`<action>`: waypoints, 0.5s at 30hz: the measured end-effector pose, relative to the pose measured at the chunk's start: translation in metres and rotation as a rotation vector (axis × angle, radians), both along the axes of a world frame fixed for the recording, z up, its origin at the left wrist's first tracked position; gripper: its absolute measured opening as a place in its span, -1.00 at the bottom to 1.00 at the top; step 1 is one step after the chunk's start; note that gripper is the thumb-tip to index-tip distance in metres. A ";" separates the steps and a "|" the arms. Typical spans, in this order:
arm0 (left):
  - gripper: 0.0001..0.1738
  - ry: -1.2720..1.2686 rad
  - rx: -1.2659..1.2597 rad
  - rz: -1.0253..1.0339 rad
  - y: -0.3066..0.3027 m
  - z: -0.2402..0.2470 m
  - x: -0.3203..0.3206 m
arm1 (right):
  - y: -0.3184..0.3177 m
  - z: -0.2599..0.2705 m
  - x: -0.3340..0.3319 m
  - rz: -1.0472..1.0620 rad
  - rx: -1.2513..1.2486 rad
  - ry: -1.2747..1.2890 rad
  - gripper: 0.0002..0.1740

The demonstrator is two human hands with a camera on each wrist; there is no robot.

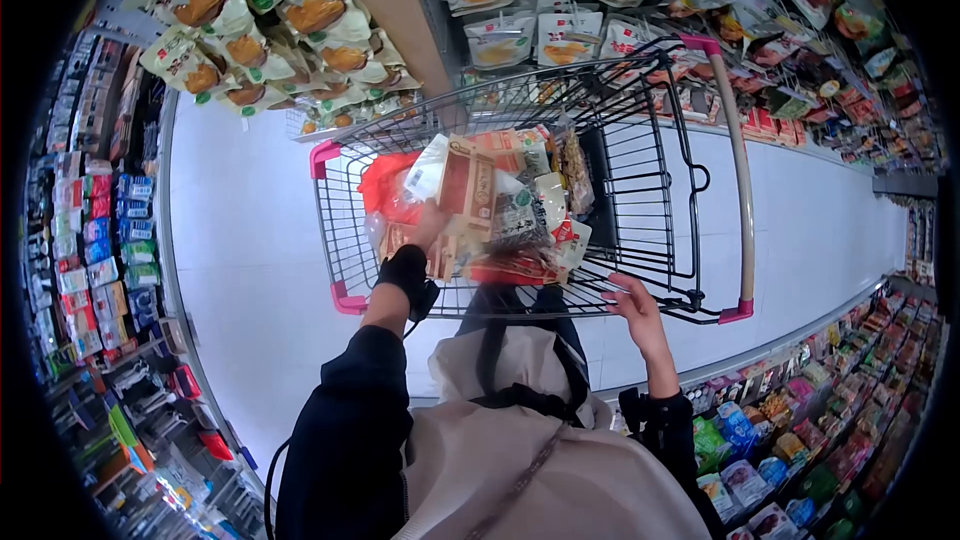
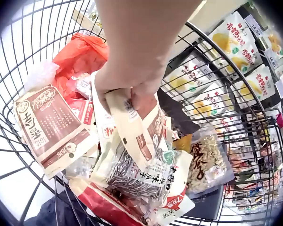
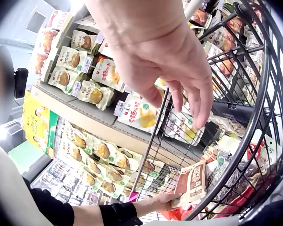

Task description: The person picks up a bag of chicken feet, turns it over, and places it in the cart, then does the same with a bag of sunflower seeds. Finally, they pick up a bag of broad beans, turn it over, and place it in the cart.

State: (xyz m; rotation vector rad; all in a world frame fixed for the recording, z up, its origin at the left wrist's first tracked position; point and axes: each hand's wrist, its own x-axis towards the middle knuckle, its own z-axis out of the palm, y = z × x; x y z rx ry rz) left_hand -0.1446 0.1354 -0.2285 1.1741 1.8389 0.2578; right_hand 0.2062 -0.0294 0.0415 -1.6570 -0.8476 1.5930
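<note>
Inside the shopping cart (image 1: 345, 230), my left hand (image 1: 428, 228) grips a brown-and-cream food packet (image 1: 467, 185) by one end. Its fingers curl over the packet (image 2: 139, 134) in the left wrist view. Underneath lies a clear-windowed bag of dark strips (image 2: 137, 176). To the left of it in that view sits another brown-and-cream packet (image 2: 49, 127), near a red plastic bag (image 2: 80, 61). My right hand (image 1: 637, 312) hovers by the near side rail of the cart, holding nothing. Its fingers hang loosely bent in the right wrist view.
Pouches of food (image 1: 255, 10) hang in rows ahead, with more packets (image 1: 500, 40) on the racks behind the cart. Shelves of packaged goods (image 1: 100, 260) stand at the left, others (image 1: 800, 440) at the lower right. White floor (image 1: 230, 200) surrounds the cart.
</note>
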 end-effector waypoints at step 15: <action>-0.35 -0.115 0.265 0.292 0.023 0.007 -0.004 | -0.017 0.019 0.035 -0.015 0.152 -0.020 -0.70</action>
